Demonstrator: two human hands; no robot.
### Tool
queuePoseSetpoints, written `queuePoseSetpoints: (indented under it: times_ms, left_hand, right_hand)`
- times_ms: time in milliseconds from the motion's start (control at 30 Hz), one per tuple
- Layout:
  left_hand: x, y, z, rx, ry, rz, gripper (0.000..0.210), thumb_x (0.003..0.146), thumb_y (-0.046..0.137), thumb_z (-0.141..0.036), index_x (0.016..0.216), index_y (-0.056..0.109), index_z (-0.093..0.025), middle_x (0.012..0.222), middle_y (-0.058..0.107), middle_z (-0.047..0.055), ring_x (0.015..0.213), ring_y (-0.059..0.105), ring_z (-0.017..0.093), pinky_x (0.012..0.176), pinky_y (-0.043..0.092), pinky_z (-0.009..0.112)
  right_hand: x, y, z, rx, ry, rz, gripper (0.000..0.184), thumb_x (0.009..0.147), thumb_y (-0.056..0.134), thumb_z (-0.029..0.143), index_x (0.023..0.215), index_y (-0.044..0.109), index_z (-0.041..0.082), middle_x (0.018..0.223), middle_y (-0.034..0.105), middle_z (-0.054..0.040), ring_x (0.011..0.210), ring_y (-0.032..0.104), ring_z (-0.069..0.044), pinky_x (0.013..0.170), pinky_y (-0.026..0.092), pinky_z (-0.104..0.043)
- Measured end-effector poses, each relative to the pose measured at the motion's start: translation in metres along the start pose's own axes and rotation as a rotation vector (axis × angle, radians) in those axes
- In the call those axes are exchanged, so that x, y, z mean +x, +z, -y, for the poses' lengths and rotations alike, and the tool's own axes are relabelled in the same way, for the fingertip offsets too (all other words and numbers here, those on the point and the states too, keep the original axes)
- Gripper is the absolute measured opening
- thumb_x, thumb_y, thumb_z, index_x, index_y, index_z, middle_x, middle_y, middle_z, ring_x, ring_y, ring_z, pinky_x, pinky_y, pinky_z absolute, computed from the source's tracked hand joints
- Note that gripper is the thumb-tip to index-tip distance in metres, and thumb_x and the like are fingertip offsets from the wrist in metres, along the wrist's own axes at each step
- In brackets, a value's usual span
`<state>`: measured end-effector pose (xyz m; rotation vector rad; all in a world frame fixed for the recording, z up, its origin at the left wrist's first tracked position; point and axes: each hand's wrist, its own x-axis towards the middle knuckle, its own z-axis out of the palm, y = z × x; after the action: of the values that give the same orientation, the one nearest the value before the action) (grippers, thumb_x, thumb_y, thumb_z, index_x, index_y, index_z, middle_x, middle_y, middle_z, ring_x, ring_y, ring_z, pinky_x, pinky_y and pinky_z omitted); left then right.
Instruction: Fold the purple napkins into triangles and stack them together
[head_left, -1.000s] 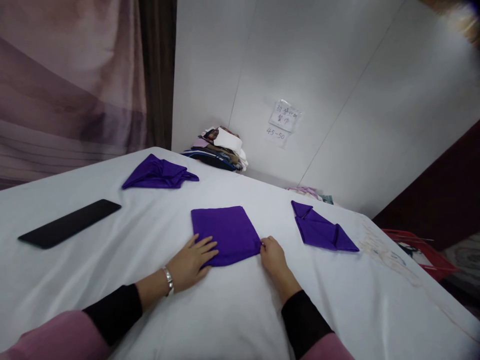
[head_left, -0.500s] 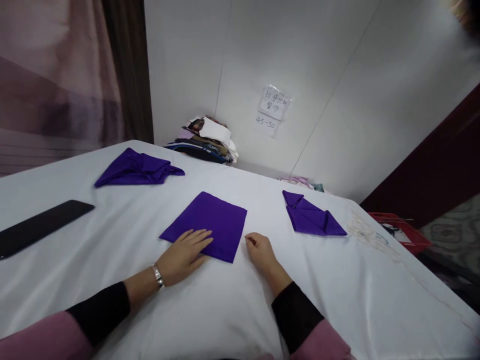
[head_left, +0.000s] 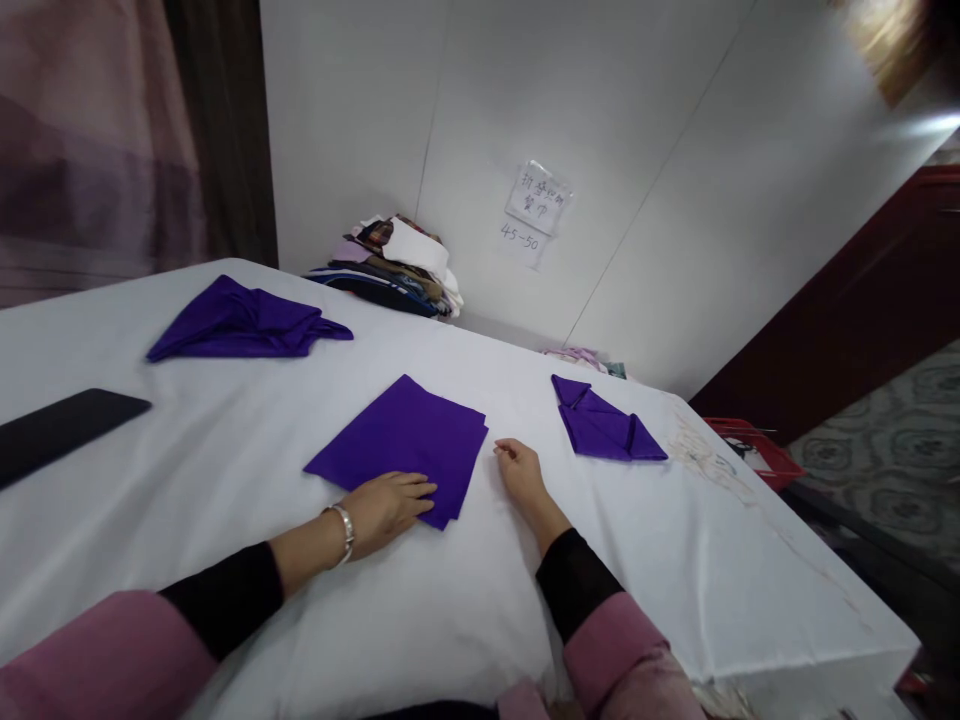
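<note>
A purple cloth point(head_left: 405, 430), folded into a flat square, lies at the middle of the white-covered table. Its layers sit out of line at the right corner and along the lower right edge. My left hand point(head_left: 390, 512) rests palm down on its near part, fingers stretched out. Just right of the cloth, my right hand point(head_left: 519, 468) hovers or rests apart from it, thumb and fingers drawn together with nothing visible between them. A second purple cloth point(head_left: 611, 420), folded with pointed corners, lies farther right. A third, crumpled purple cloth point(head_left: 240, 320) lies at the back left.
A flat black object point(head_left: 67, 430) lies at the left on the white tablecloth point(head_left: 420, 640). Stacked folded fabrics point(head_left: 397, 265) stand at the back against the wall. Handwritten paper signs point(head_left: 536, 200) hang there. A red basket point(head_left: 780, 465) is beyond the table's right edge.
The middle cloth's layers, lined up before, are now offset at the right and near corners. My left hand has slid a little right on it. The view has shifted slightly.
</note>
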<state>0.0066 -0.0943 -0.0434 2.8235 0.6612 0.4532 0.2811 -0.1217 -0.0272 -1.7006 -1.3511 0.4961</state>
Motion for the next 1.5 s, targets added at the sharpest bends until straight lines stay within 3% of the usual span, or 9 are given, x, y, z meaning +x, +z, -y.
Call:
queuePoseSetpoints:
  times_ms: [167,300,433,500,567,667,767,1267,1500]
  left_hand:
    - [-0.019,-0.001,0.008,-0.065,0.030,-0.078,0.034,0.089,0.041,-0.033,0.120,0.054,-0.037,0.130,0.056,-0.005,0.124,0.045,0.016,0.108,0.026,0.039]
    - [0.001,-0.016,-0.012,-0.264,-0.226,-0.112,0.036,0.088,0.039,-0.040,0.118,0.058,-0.032,0.122,0.062,-0.003,0.118,0.052,0.018,0.102,0.038,0.036]
    - [0.032,-0.038,-0.026,-0.466,-0.658,-0.490,0.050,0.087,0.034,-0.050,0.116,0.061,-0.020,0.114,0.067,0.002,0.109,0.059,0.020,0.095,0.046,0.032]
    - [0.040,-0.041,-0.028,-0.455,-0.681,-0.623,0.052,0.087,0.033,-0.051,0.118,0.060,-0.019,0.116,0.066,0.002,0.110,0.058,0.020,0.097,0.044,0.032]
    - [0.041,-0.035,-0.027,-0.360,-0.538,-0.542,0.048,0.088,0.034,-0.048,0.120,0.058,-0.022,0.120,0.064,0.001,0.114,0.056,0.020,0.101,0.041,0.035]
    - [0.035,-0.014,-0.024,-0.130,-0.299,-0.220,0.039,0.087,0.038,-0.043,0.115,0.061,-0.029,0.126,0.059,0.001,0.122,0.049,0.023,0.105,0.035,0.045]
    - [0.028,0.003,-0.021,0.039,-0.222,-0.062,0.035,0.088,0.038,-0.041,0.113,0.062,-0.032,0.132,0.054,0.001,0.126,0.043,0.024,0.105,0.032,0.047]
    - [0.022,0.005,-0.023,0.082,-0.202,0.005,0.035,0.090,0.037,-0.037,0.117,0.058,-0.032,0.135,0.052,0.003,0.128,0.041,0.025,0.104,0.030,0.047]
    - [0.018,-0.003,-0.035,0.092,-0.151,-0.074,0.052,0.080,0.053,-0.046,0.129,0.046,-0.029,0.138,0.047,0.005,0.129,0.037,0.026,0.105,0.024,0.047]
  right_hand:
    - [0.019,0.003,0.001,-0.012,0.005,-0.013,0.025,0.074,0.050,0.032,0.087,0.067,0.020,0.079,0.067,-0.0011,0.070,0.058,-0.016,0.069,0.045,-0.028]
    - [0.026,0.011,0.000,0.022,0.009,-0.026,0.025,0.075,0.049,0.033,0.087,0.067,0.021,0.078,0.067,-0.0009,0.071,0.059,-0.016,0.070,0.046,-0.028]
    - [0.025,0.012,-0.003,0.082,0.008,-0.026,0.025,0.074,0.050,0.033,0.088,0.067,0.021,0.083,0.068,-0.0023,0.076,0.061,-0.017,0.072,0.047,-0.029]
    - [0.023,0.011,-0.005,0.109,0.010,-0.028,0.026,0.075,0.050,0.033,0.090,0.066,0.020,0.086,0.069,-0.0033,0.079,0.062,-0.018,0.075,0.047,-0.030]
    - [0.022,0.009,-0.006,0.126,0.009,-0.029,0.026,0.075,0.050,0.034,0.091,0.066,0.020,0.088,0.069,-0.0037,0.082,0.062,-0.018,0.077,0.047,-0.030]
    - [0.021,0.008,-0.007,0.137,0.006,-0.024,0.025,0.074,0.052,0.033,0.089,0.067,0.020,0.088,0.069,-0.0036,0.083,0.062,-0.018,0.079,0.047,-0.031]
    - [0.020,0.006,-0.007,0.135,0.011,-0.019,0.024,0.073,0.053,0.033,0.087,0.067,0.020,0.086,0.069,-0.0027,0.081,0.061,-0.018,0.078,0.047,-0.031]
    - [0.019,0.005,-0.005,0.057,0.001,-0.006,0.023,0.076,0.050,0.033,0.087,0.067,0.021,0.086,0.069,-0.0018,0.081,0.061,-0.018,0.078,0.047,-0.030]
    - [0.043,0.004,0.001,-0.092,-0.004,0.008,0.030,0.079,0.045,0.028,0.099,0.065,0.019,0.098,0.068,-0.0038,0.088,0.061,-0.016,0.079,0.046,-0.027]
